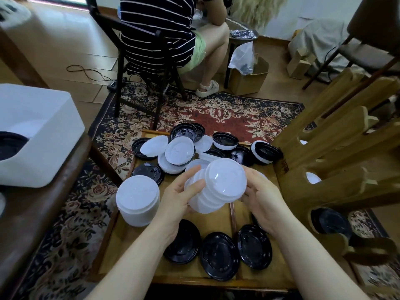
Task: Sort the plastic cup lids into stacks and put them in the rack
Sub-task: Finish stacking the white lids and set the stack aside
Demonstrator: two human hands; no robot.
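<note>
Both hands hold a tilted stack of white lids (218,187) above the low wooden table (138,254). My left hand (179,198) grips the stack's lower left side, thumb across it. My right hand (262,198) cups its right edge. A second, upright stack of white lids (137,202) stands at the table's left edge. Loose white lids (179,150) and black lids (187,131) lie mixed at the far end. Three black lids (219,256) lie near me. The wooden rack (337,156) stands at the right, with a white lid (312,178) and black lids (330,220) in its slots.
A white bin (41,131) sits on a brown surface at left. A person in a striped shirt (155,33) sits on a dark chair (138,68) beyond the table. A cardboard box (249,79) with a plastic bag stands on the floor. A patterned rug (216,113) lies underneath.
</note>
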